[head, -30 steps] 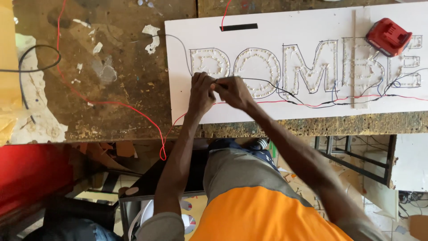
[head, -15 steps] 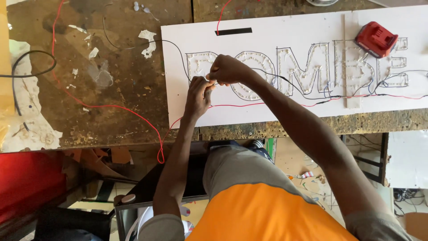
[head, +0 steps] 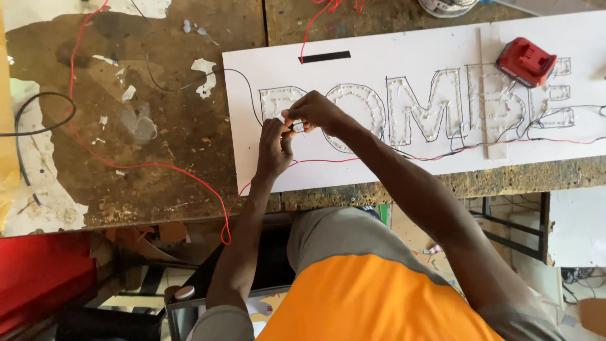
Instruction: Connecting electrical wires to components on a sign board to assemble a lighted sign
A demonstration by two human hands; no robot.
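Observation:
A white sign board lies on a worn wooden workbench. Large letter outlines filled with small bulbs run across it. Both my hands meet over the first letter at the board's left end. My left hand pinches a thin wire between fingertips, and my right hand pinches the same wire just above it. A red wire and black wires trail along the board's lower edge.
A red battery pack rests on the board's far right. A black strip lies on the board's top. A long red wire loops over the bench's left, near a black cable. A white strip crosses the letters.
My hands have shifted slightly up and left over the first letter, and stay joined on the wire. The view has drifted, so the board sits lower and further right.

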